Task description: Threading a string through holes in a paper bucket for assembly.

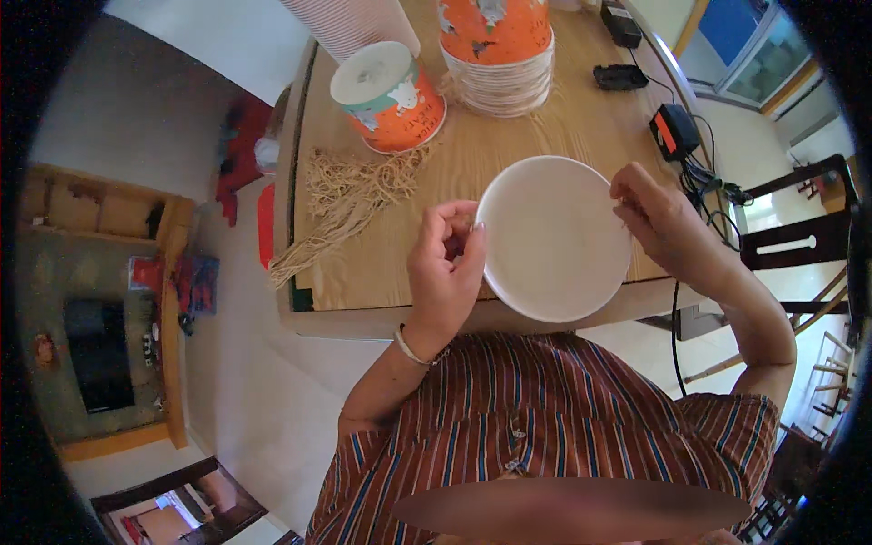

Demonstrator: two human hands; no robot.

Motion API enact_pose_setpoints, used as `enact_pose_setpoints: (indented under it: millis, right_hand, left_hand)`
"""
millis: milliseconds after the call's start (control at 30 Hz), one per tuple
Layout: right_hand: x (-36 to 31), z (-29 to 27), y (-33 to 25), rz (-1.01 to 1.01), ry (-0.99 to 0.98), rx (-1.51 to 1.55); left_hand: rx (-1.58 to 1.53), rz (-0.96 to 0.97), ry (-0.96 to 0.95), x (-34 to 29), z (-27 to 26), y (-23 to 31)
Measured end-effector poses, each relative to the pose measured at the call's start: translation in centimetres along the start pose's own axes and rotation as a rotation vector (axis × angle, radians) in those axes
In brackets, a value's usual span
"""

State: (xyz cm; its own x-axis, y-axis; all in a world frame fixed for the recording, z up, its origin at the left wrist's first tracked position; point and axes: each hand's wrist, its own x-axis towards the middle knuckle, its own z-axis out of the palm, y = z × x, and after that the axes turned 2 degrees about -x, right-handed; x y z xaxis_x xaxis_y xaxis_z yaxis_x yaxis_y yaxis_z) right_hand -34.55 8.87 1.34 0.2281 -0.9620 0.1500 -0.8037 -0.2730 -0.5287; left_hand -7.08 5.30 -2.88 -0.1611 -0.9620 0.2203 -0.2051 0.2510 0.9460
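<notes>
A round white paper tub [556, 241] is in front of me at the table's near edge, its pale inside facing up. My left hand [447, 259] is closed on its left rim, thumb and fingers pinched together. My right hand [661, 218] is at the right rim with its fingertips pinched; what is between them is too small to make out. Left of the tub lies a loose bundle of straw-coloured strings [359, 204]. Beyond it stands an upturned orange and green printed paper tub [404, 113]. Pale cord is wound around the bottom of another orange tub [495, 45].
A leaning stack of nested white tubs [350, 23] is at the far left of the wooden table [490, 145]. Black adapters [674, 132] and tangled cables line its right edge, with one cable hanging down. A dark chair [799, 236] stands to the right.
</notes>
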Motion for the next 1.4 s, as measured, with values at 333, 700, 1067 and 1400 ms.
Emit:
enact_pose_setpoints:
  millis: [333, 700, 1067, 1400]
  right_hand:
    - [1.1, -1.1, 2.7, 0.585, -0.276, 0.952]
    - [3.1, -6.9, 1.6, 0.529, -0.316, 0.814]
    - [11.9, -20.0, 4.1, -0.039, 0.512, 0.234]
    - [28.5, -17.2, 10.9, -0.353, 0.672, 0.448]
  left_hand:
    - [-0.161, -0.283, -0.100, 0.2, -1.8, 0.7]
    - [-0.159, -0.275, -0.340, 6.3, -1.5, 7.9]
    - [0.005, 0.729, -0.218, 19.4, 1.6, 19.0]
    - [0.519, 1.235, 0.044, 29.6, -0.4, 15.4]
